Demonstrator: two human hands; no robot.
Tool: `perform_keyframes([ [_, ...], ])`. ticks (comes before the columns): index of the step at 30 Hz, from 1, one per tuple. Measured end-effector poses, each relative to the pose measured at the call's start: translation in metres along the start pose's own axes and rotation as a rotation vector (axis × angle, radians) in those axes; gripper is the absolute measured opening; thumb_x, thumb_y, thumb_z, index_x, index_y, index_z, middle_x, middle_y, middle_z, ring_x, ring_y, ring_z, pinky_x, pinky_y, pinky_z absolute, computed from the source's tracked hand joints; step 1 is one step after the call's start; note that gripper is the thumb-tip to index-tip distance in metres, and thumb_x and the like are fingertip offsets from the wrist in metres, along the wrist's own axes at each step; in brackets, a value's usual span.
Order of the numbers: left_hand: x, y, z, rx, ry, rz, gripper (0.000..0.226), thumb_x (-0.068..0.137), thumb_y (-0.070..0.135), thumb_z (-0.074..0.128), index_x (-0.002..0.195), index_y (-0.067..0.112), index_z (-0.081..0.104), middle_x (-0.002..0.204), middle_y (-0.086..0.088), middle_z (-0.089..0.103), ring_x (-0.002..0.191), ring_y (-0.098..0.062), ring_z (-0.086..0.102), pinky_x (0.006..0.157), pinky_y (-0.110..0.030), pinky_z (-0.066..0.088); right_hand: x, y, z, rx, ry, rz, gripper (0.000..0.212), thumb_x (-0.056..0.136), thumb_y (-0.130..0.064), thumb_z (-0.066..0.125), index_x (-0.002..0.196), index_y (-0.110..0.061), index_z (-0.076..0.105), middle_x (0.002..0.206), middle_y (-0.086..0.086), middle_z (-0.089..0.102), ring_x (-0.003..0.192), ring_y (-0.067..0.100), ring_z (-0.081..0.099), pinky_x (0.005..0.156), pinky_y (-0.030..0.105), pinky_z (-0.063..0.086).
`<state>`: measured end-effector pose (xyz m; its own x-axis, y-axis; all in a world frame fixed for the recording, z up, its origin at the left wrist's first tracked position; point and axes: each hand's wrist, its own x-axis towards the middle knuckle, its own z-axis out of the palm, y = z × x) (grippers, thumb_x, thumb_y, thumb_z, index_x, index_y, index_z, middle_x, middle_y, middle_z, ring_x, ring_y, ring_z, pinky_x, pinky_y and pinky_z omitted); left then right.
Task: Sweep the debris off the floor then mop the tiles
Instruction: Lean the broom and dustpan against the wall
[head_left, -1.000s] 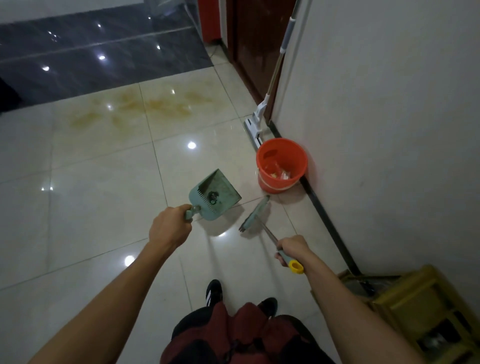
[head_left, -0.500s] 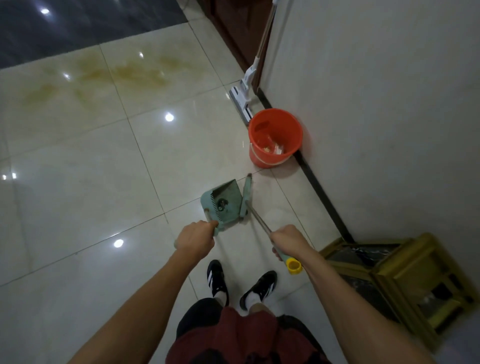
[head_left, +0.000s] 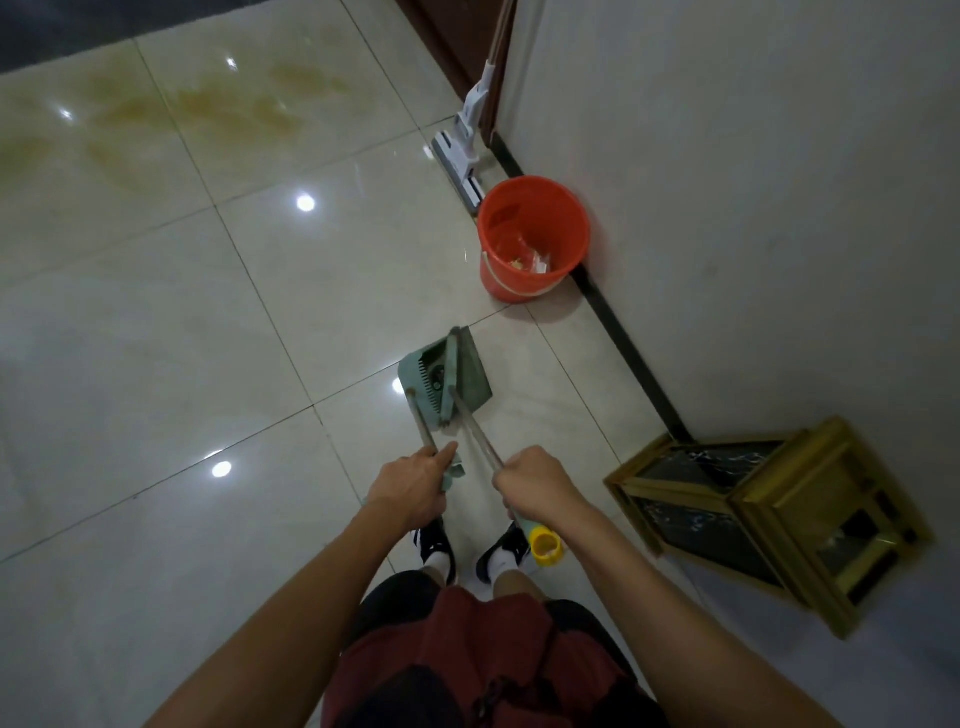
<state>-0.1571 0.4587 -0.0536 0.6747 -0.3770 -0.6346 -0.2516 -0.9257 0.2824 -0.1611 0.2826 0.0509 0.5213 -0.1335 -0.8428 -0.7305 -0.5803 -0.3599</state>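
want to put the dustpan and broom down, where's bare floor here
Bare tiles lie wide to the left of the dustpan, short of the yellowish stains. It is crowded along the wall: mop, orange bucket, gold stand.

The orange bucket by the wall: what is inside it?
Inside the orange bucket, a few pale and yellowish scraps of rubbish lie on the bottom. The near wall of the bucket hides part of the bottom, so anything lying there cannot be seen.
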Motion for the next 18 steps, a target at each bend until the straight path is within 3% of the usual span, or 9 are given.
perform_keyframes([
  [4,0.004,0.007,-0.002,-0.070,-0.025,0.011,0.082,0.087,0.027,0.055,0.159,0.028,0.016,0.146,-0.010,0.048,0.111,-0.035,0.062,0.084,-0.044,0.056,-0.009,-0.007,0.012,-0.077,-0.018,-0.023,0.017,0.071,-0.018,0.051,0.076,-0.005,0.060,0.076,0.012,0.066,0.070,0.029,0.068,0.063,0.035,0.057],
  [7,0.007,0.009,0.001,-0.091,-0.046,0.017,0.082,0.089,0.028,0.056,0.160,0.027,0.015,0.145,-0.011,0.049,0.111,-0.036,0.062,0.085,-0.046,0.056,-0.016,-0.012,0.015,-0.145,-0.029,-0.029,0.007,0.076,-0.015,0.053,0.072,-0.009,0.051,0.071,0.005,0.055,0.063,0.022,0.057,0.050,0.026,0.041],
  [10,0.011,0.009,0.008,-0.086,-0.061,0.021,0.079,0.093,0.033,0.055,0.160,0.030,0.013,0.145,-0.009,0.048,0.112,-0.036,0.062,0.086,-0.047,0.055,-0.023,-0.015,0.016,-0.198,-0.035,-0.040,0.016,0.076,-0.014,0.053,0.068,-0.016,0.039,0.073,0.001,0.047,0.065,0.019,0.049,0.047,0.026,0.031],
  [15,0.010,0.012,0.013,-0.102,-0.093,0.070,0.085,0.096,0.032,0.057,0.161,0.032,0.001,0.151,-0.012,0.041,0.120,-0.035,0.059,0.088,-0.046,0.055,-0.030,-0.025,0.017,-0.262,-0.063,-0.073,0.019,0.083,-0.012,0.055,0.072,-0.016,0.040,0.075,0.000,0.047,0.077,0.022,0.053,0.048,0.025,0.033],
  [18,0.010,0.010,0.012,-0.148,-0.094,0.101,0.089,0.096,0.028,0.059,0.160,0.038,-0.002,0.156,-0.010,0.036,0.125,-0.034,0.056,0.090,-0.044,0.054,-0.032,-0.028,0.017,-0.290,-0.074,-0.096,0.009,0.085,-0.014,0.055,0.086,-0.011,0.047,0.074,-0.001,0.045,0.081,0.023,0.054,0.049,0.024,0.034],
])
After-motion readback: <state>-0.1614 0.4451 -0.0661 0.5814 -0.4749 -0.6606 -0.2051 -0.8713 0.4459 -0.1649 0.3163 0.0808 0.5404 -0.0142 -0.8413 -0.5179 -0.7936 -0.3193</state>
